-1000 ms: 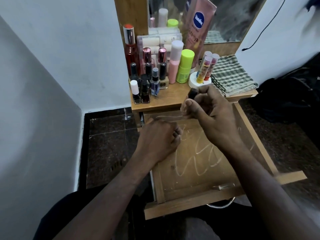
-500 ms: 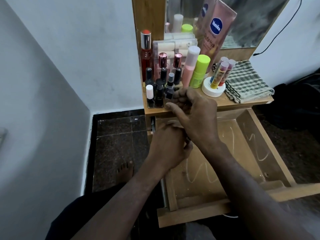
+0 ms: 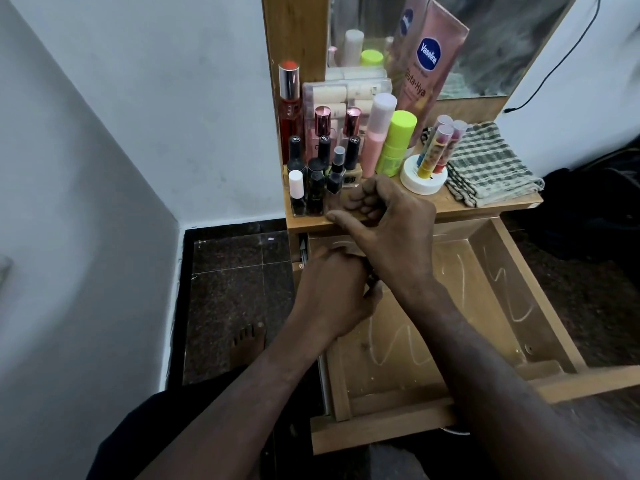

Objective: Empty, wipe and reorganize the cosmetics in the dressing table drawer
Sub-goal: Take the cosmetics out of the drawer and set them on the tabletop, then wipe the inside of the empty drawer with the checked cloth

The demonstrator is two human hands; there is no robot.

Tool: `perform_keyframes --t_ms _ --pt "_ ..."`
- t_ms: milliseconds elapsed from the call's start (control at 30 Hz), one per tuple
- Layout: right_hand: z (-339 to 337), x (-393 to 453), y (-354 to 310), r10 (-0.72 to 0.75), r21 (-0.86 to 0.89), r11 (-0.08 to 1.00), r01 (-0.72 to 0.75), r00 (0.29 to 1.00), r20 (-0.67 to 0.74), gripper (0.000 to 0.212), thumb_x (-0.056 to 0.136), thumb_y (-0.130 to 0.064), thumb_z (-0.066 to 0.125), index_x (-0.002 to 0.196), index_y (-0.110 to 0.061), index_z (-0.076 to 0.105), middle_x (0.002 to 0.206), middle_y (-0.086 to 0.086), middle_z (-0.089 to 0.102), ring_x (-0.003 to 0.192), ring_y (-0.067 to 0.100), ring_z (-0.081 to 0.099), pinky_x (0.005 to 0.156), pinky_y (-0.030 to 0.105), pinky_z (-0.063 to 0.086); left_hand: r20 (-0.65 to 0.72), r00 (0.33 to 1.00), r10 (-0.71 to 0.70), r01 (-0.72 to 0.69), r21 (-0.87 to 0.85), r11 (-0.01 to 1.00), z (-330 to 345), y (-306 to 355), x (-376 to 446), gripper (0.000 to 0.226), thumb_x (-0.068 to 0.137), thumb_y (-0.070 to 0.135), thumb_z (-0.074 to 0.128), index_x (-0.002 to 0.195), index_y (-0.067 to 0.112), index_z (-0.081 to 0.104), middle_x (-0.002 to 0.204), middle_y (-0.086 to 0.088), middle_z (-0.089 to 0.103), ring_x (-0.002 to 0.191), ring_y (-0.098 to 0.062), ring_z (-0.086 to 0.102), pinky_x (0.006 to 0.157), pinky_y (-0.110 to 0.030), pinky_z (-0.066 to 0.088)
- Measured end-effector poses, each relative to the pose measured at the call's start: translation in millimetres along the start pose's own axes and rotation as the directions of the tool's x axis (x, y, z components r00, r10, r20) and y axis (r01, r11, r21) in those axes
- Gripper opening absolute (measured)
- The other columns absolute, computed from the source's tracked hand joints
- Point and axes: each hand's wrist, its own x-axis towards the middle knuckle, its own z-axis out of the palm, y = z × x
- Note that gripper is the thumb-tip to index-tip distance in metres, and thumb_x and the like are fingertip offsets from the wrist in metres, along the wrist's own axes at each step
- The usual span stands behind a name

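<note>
The wooden drawer (image 3: 498,271) stands pulled out below the tabletop, and its bare bottom shows pale scribble marks. On the left of the tabletop (image 3: 450,209) stands a cluster of small dark bottles (image 3: 317,188). My right hand (image 3: 388,226) rests on the tabletop edge just right of them, fingers curled and thumb stretched left; whether it holds anything is hidden. My left hand (image 3: 332,292) hovers at the drawer's back left corner under my right wrist, fingers closed. I cannot tell if it holds anything.
Taller bottles, a pink tube (image 3: 429,74), a green-capped bottle (image 3: 396,143) and a white jar (image 3: 424,178) with lip balm sticks fill the tabletop. A folded checked cloth (image 3: 491,164) lies at its right. A mirror is behind, a white wall at left, dark floor tiles (image 3: 235,292) below.
My right hand carried a small dark bottle from over the drawer up to the bottle cluster on the tabletop. The left hand stayed at the drawer's back left corner.
</note>
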Motion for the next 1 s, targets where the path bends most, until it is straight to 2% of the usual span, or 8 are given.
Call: perform_keyframes --t_ms 200,367,467,533,600,733,833,1000 --pt "-30 -17 9 -0.132 -0.235 0.962 0.137 0.991 0.036 0.016 0.093 -0.028 0.079 0.095 -0.015 0.070 0.090 -0.005 0.071 0.086 0.014 0.066 0.076 0.034 0.055 0.029 0.999 0.014 -0.014 0.002 1.000 -2 -1 0 0.011 0.092 0.040 0.070 0.097 0.031 0.075 0.097 0.010 0.076 0.092 -0.011 0.069 0.086 -0.030 0.044" --pt "-91 -5 38 -0.077 -0.427 0.903 -0.052 0.958 -0.277 0.027 0.092 -0.019 0.065 0.117 -0.011 0.070 0.118 0.008 0.067 0.112 0.023 0.059 0.094 0.039 0.049 0.064 0.998 0.026 -0.025 -0.015 1.000 1 -5 3 0.018 0.096 0.048 0.061 0.103 0.037 0.074 0.095 0.017 0.076 0.093 -0.004 0.067 0.095 -0.030 0.039" --pt "-121 22 78 0.108 -0.424 0.903 -0.073 0.992 0.059 0.069 0.090 -0.040 0.049 0.153 -0.013 0.047 0.163 0.010 0.039 0.151 0.026 0.035 0.124 0.047 0.029 0.109 0.994 0.015 -0.018 0.029 0.999 4 -4 5 0.019 0.096 0.050 0.061 0.106 0.040 0.073 0.097 0.020 0.076 0.095 -0.001 0.067 0.097 -0.032 0.041" --pt "-125 25 97 0.161 -0.514 0.858 0.008 0.945 0.283 0.083 0.093 -0.057 0.036 0.164 -0.014 0.029 0.173 0.008 0.023 0.160 0.025 0.019 0.129 0.055 0.016 0.127 0.992 0.012 -0.020 0.059 0.998 5 -3 6 0.020 0.097 0.052 0.059 0.106 0.041 0.072 0.097 0.021 0.075 0.098 0.000 0.065 0.100 -0.033 0.042" --pt "-126 22 105 0.179 -0.599 0.798 0.067 0.923 0.342 0.092 0.090 -0.065 0.033 0.166 -0.014 0.024 0.174 0.006 0.020 0.161 0.024 0.016 0.130 0.054 0.013 0.137 0.991 0.009 -0.019 0.072 0.997 6 -3 7 0.020 0.097 0.053 0.059 0.106 0.041 0.072 0.098 0.022 0.074 0.098 -0.001 0.063 0.102 -0.035 0.042" --pt "-131 17 103 0.171 -0.726 0.674 0.137 0.927 0.334 0.102 0.081 -0.071 0.055 0.164 -0.018 0.030 0.170 0.005 0.030 0.155 0.028 0.031 0.126 0.053 0.028 0.138 0.990 0.010 -0.022 0.087 0.996 6 -4 7 0.019 0.097 0.055 0.059 0.105 0.043 0.071 0.095 0.024 0.073 0.095 0.002 0.063 0.100 -0.032 0.042" --pt "-132 19 99 0.079 -0.750 0.650 0.124 0.970 0.228 0.099 0.073 -0.056 0.083 0.155 -0.018 0.042 0.156 0.005 0.045 0.141 0.030 0.045 0.115 0.050 0.039 0.140 0.990 0.017 -0.030 0.092 0.995 6 -4 7 0.019 0.096 0.055 0.060 0.105 0.043 0.071 0.095 0.024 0.073 0.093 0.004 0.064 0.100 -0.031 0.043" --pt "-129 31 111 0.121 -0.715 0.677 0.174 0.932 0.341 0.116 0.073 -0.054 0.087 0.165 -0.024 0.023 0.174 0.000 0.019 0.160 0.029 0.020 0.126 0.056 0.026 0.174 0.985 0.018 -0.041 0.133 0.990 7 -4 7 0.021 0.097 0.057 0.057 0.107 0.044 0.071 0.095 0.024 0.072 0.093 0.003 0.063 0.102 -0.033 0.044"
